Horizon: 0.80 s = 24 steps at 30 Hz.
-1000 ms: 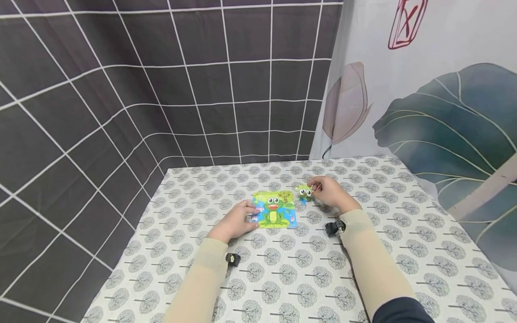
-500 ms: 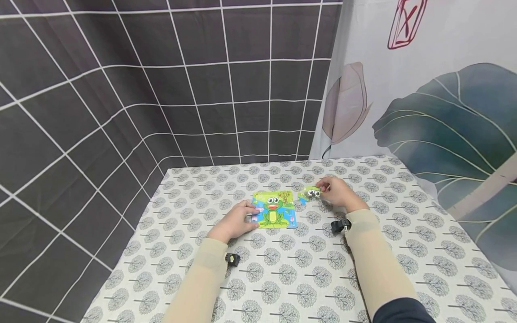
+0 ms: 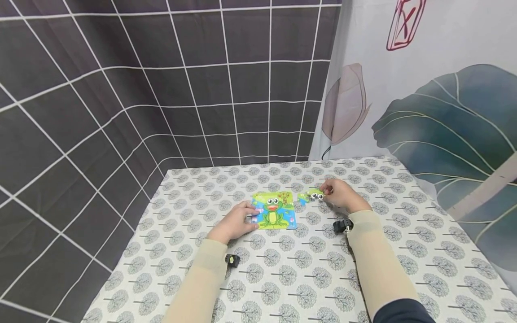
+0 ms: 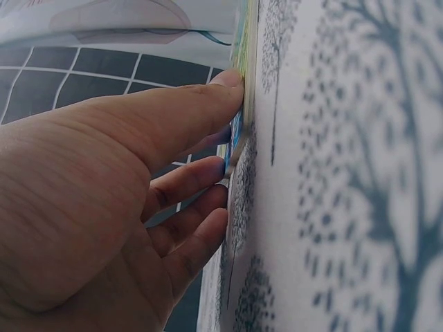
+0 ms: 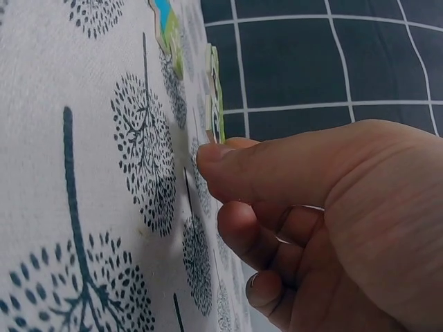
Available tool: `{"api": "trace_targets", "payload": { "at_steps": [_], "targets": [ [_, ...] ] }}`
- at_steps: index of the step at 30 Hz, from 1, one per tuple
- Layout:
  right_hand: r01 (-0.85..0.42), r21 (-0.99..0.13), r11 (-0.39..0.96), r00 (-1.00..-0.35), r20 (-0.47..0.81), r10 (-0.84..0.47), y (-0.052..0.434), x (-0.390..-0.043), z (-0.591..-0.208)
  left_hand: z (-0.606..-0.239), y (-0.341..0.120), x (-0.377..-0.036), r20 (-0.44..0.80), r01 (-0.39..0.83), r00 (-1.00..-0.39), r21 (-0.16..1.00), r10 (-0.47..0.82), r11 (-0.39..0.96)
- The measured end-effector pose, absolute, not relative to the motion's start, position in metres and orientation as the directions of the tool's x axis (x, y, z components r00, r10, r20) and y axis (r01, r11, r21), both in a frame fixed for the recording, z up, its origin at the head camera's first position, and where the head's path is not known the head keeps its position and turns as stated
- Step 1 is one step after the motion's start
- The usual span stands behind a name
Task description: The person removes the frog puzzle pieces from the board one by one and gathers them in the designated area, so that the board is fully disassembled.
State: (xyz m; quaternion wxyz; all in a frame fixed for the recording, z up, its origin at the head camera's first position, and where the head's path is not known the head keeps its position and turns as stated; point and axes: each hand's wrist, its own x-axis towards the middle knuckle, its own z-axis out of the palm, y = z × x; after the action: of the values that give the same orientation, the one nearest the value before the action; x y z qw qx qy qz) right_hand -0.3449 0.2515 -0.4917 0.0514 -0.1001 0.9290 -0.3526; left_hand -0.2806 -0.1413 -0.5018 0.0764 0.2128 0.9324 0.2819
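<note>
A square frog puzzle board lies flat on the table, showing a green frog on a blue and green ground. My left hand rests at its lower left, thumb and fingertips touching the edge; in the left wrist view the thumb lies along the board's side. Between thumb and forefinger, my right hand pinches a green puzzle piece printed with two big eyes. In the right wrist view this piece stands out past the fingertips, low over the cloth. Just left of it lies a green and blue puzzle piece.
A pale cloth printed with grey trees covers the table. Behind it hangs a dark curtain with white grid lines, and a white leaf-patterned curtain hangs on the right. Each wrist wears a small black camera.
My right hand has slid right with the eyed puzzle piece, which now sits lower and flatter beside the green and blue one. The left hand and the puzzle board have stayed put.
</note>
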Motion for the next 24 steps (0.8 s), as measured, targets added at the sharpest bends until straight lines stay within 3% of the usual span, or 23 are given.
{"api": "trace_targets", "payload": {
  "at_steps": [24],
  "targets": [
    [-0.121,-0.676,0.727,-0.971,-0.072,-0.229,0.262,-0.343,-0.495,-0.503,-0.142,-0.282,-0.028,0.354,-0.899,0.541,0.437,0.763]
  ]
}}
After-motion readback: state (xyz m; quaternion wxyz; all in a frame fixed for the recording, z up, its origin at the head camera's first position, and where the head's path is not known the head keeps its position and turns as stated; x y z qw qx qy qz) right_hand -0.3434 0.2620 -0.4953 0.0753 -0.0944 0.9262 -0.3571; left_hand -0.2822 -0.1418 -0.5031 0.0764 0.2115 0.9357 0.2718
